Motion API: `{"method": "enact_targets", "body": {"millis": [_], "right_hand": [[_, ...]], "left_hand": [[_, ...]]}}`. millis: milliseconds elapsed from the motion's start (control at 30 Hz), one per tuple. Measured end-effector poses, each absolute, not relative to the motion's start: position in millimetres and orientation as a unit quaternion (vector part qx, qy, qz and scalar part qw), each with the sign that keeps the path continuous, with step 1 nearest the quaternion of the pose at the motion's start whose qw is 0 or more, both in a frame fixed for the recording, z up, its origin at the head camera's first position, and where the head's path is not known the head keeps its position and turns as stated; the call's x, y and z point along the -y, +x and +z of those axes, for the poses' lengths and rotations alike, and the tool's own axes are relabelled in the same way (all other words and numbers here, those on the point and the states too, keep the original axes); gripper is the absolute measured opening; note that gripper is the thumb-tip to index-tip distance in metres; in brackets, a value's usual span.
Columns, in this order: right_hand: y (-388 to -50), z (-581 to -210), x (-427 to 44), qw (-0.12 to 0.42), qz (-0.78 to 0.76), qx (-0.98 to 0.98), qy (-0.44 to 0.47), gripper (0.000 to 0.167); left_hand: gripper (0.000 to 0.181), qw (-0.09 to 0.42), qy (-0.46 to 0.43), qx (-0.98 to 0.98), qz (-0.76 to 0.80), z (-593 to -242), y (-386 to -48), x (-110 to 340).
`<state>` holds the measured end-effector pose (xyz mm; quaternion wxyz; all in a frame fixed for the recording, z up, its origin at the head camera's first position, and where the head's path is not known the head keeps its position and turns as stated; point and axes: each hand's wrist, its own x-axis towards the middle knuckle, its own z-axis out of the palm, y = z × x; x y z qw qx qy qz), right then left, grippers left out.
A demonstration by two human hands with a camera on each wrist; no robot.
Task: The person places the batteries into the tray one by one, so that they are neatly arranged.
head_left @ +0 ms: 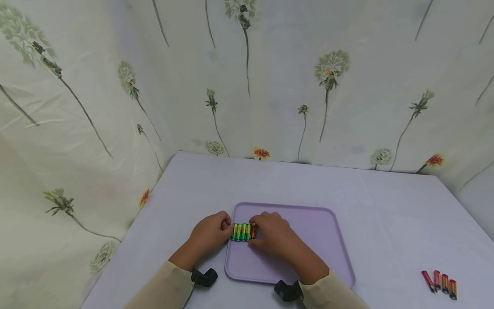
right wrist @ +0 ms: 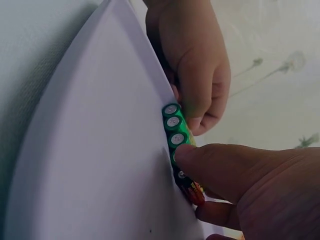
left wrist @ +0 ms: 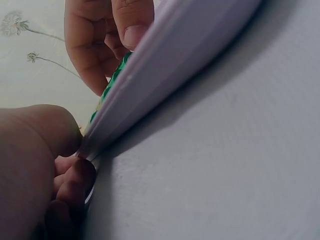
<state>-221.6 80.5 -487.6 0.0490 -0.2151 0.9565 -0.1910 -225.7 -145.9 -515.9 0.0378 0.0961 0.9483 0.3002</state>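
Several green batteries [head_left: 241, 232] [right wrist: 177, 139] lie side by side in a row on the purple tray [head_left: 308, 240] [left wrist: 170, 65], by its left rim. A red battery [head_left: 253, 231] [right wrist: 191, 190] adjoins the right end of the row. My right hand [head_left: 275, 236] [right wrist: 260, 177] grips that red battery between thumb and finger, one at each end. At the left rim, my left hand [head_left: 208, 235] [left wrist: 30, 160] holds the tray edge with curled fingers, close beside the outermost green battery. Its fingertips are partly hidden.
Several red batteries [head_left: 445, 283] lie on the white tabletop [head_left: 386, 231] at the far right, apart from the tray. A curtain with printed dandelions [head_left: 278, 86] hangs behind the table and along its left side.
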Motion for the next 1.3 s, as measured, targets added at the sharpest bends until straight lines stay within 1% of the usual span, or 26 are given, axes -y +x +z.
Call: {"method": "enact_targets", "body": {"millis": [200,400,567,700,967,1167,1300], "right_hand": [[-222,-488,-79,0.049,-0.183,-0.958,-0.213,0.052],[-223,-492,-80,0.046,-0.182,-0.959,-0.21,0.056],[-223,-490,-84,0.05,-0.191,-0.959,-0.203,0.059],[-225,-489,-91,0.053,-0.199,-0.958,-0.201,0.059],[-228,-480,-102,0.067,-0.225,-0.954,-0.185,0.06],[-230,-472,-111,0.086,-0.246,-0.954,-0.15,0.065],[-229,-466,-119,0.082,-0.261,-0.951,-0.14,0.064]], "left_hand": [[0.01,0.035,0.099,-0.948,0.301,-514,-225,145],[0.01,0.037,0.1,-0.948,0.301,-512,-223,145],[0.01,0.039,0.1,-0.947,0.302,-511,-223,144],[0.01,0.032,0.101,-0.948,0.3,-513,-224,144],[0.01,0.027,0.1,-0.949,0.298,-516,-224,145],[0.01,0.03,0.098,-0.949,0.299,-513,-223,145],[0.01,0.032,0.099,-0.948,0.302,-512,-222,145]]}}
